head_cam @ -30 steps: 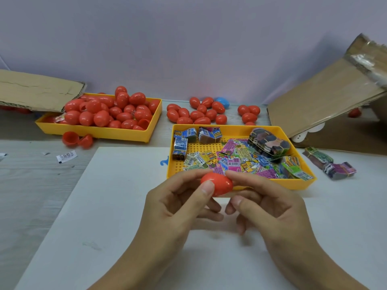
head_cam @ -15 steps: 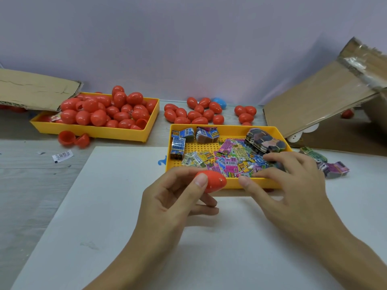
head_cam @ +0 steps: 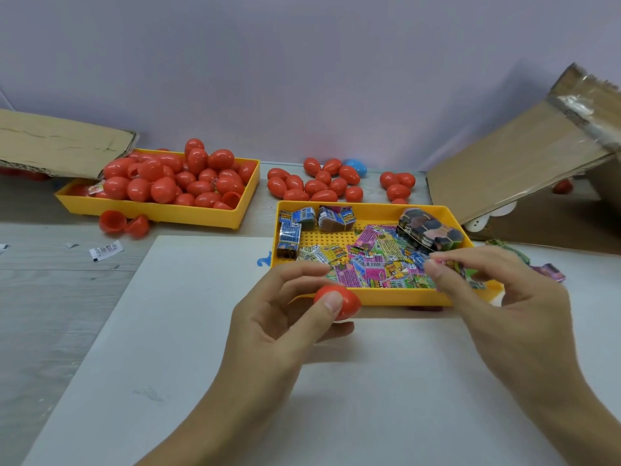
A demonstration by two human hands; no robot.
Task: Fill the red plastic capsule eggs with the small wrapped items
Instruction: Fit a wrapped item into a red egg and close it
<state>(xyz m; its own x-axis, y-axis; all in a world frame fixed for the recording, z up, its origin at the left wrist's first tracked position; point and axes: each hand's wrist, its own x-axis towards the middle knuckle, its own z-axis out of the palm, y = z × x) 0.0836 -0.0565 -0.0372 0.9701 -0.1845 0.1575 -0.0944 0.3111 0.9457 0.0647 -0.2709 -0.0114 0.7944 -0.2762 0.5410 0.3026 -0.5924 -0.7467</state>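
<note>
My left hand grips a red capsule egg between thumb and fingers, just near of the yellow tray of small wrapped items. My right hand pinches one wrapped item over the tray's near right corner. More red eggs fill a far-left tray.
</note>
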